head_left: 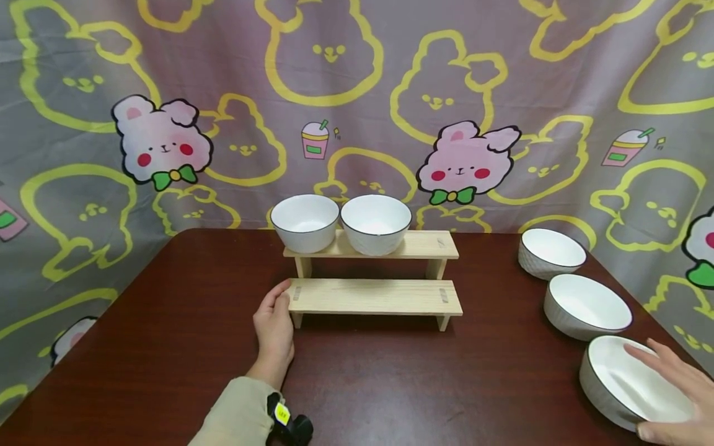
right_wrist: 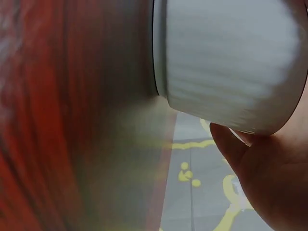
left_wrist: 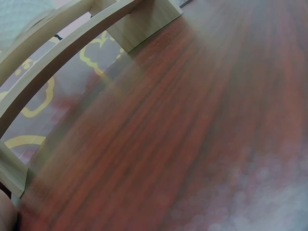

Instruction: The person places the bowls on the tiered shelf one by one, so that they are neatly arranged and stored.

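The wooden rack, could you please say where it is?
In the head view, the wooden rack stands centrally toward the back of the table, with the left hand at its lower shelf's left end and two bowls on its upper shelf.

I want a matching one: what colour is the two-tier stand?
The stand is pale yellowish wood, seen best in the head view.

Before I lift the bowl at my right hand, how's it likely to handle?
The bowl is probably stiff and could chip, since its glossy white inside looks ceramic. That smooth surface may be slippery. Its wall narrows toward the foot, so pressing on the rim might tip it.
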A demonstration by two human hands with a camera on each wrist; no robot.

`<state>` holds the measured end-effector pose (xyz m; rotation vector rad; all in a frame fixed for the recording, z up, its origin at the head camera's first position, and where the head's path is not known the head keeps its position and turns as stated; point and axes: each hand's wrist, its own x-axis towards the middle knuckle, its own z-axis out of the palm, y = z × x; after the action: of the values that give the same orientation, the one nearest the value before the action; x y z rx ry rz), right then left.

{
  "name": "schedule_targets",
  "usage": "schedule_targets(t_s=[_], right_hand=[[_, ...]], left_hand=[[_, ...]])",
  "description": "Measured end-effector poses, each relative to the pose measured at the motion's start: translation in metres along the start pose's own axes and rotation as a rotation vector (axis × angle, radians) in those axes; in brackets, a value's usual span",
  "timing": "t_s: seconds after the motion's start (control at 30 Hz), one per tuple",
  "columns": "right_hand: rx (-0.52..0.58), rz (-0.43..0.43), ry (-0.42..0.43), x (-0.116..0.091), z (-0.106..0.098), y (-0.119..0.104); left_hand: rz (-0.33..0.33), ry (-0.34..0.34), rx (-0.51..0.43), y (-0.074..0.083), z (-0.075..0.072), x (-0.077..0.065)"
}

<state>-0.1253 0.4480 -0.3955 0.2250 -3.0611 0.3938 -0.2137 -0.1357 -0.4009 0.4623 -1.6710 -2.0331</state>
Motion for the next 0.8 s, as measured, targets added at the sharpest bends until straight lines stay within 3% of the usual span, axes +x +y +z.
schedule_targets(t_s=[0.1,0.17,0.27,0.47,0.7,0.8], right_hand=[[0.007,-0.052,0.078,0.0,-0.003,-0.007],[-0.017,-0.043,0.104,0.001,-0.004,-0.011],[-0.088,0.026,0.065,0.002,-0.008,-0.018],[-0.104,0.011,0.155,-0.001,-0.005,-0.026],[-0.049,-0.208,0.393,-0.002,-0.001,-0.025],[-0.053,-0.267,0.416,0.001,-0.003,-0.02]], left_hand=[[0.003,0.001,-0.001,0.001,0.0,0.0],[0.001,-0.002,0.0,0.002,-0.001,-0.001],[-0.002,-0.003,-0.001,0.001,0.0,-0.001],[0.002,0.002,0.0,0.002,0.0,-0.001],[0.004,0.009,0.0,0.002,0.001,0.0],[0.0,0.015,-0.001,0.001,0.001,0.0]])
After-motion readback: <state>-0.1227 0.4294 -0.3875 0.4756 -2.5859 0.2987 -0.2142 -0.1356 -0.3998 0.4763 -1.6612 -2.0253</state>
